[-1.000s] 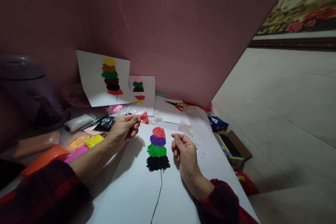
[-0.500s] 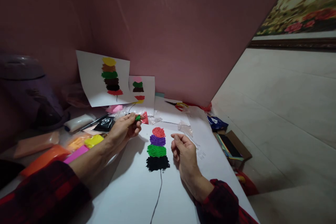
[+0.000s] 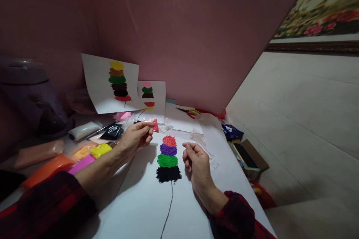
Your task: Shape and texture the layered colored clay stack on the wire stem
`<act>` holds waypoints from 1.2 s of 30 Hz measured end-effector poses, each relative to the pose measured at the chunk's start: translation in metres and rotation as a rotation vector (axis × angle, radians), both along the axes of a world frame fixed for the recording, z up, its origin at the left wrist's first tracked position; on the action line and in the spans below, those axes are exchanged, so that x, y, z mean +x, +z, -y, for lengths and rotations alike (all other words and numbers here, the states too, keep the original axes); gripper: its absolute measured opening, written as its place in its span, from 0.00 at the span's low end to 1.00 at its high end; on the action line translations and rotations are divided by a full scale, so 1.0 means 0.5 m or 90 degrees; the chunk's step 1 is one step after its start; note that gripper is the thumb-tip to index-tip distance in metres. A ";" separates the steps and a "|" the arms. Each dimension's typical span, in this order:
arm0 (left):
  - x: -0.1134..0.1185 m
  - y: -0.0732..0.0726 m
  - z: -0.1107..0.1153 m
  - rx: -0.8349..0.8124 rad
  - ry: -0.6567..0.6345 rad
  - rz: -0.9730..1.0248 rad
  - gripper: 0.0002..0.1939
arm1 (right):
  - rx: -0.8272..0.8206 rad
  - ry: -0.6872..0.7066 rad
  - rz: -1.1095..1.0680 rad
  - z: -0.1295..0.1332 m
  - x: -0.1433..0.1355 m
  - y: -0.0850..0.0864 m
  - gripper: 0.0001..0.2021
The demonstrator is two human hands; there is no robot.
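Observation:
My left hand (image 3: 138, 134) is raised over the upper left of a white paper sheet (image 3: 140, 201), its thumb and fingers pinched on a small bit of green clay (image 3: 149, 129) that is mostly hidden. On the sheet lies a stack of textured clay bands: red (image 3: 169, 141) on top, then purple (image 3: 168, 150), green (image 3: 167, 160) and black (image 3: 168, 174). A thin dark line (image 3: 169, 209) runs down from the black band. To the right of the stack is my right hand (image 3: 197, 160), thumb closed against its curled fingers; anything between the fingertips is too small to make out.
Two papers with coloured bands, one larger (image 3: 95, 89) and one smaller (image 3: 159, 93), lean on the pink wall. Packs of clay, including an orange pack (image 3: 49, 170) and a yellow pack (image 3: 100, 150), lie at left. Scissors (image 3: 193, 112) lie behind. A purple container (image 3: 30, 101) stands far left.
The fingers of my left hand have shifted over the green clay, so less of it shows now. My right hand and the banded clay stack look unmoved.

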State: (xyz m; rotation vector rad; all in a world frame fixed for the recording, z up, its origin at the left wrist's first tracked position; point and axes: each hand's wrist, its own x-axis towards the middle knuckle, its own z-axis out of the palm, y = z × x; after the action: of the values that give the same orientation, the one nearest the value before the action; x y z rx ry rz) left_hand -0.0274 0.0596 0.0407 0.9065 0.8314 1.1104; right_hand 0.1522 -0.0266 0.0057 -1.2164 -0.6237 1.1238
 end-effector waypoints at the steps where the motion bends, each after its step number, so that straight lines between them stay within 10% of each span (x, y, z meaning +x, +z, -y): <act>1: 0.000 -0.001 -0.001 0.002 0.002 -0.005 0.07 | 0.001 0.000 0.000 0.000 0.000 0.000 0.12; 36: -0.012 -0.004 -0.008 0.033 0.016 0.007 0.10 | 0.003 0.005 0.000 0.004 -0.003 0.004 0.13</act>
State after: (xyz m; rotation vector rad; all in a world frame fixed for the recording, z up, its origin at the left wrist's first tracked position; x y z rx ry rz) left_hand -0.0335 0.0637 0.0389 0.9346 0.8105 1.1623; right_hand 0.1507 -0.0285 0.0076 -1.2098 -0.6310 1.1283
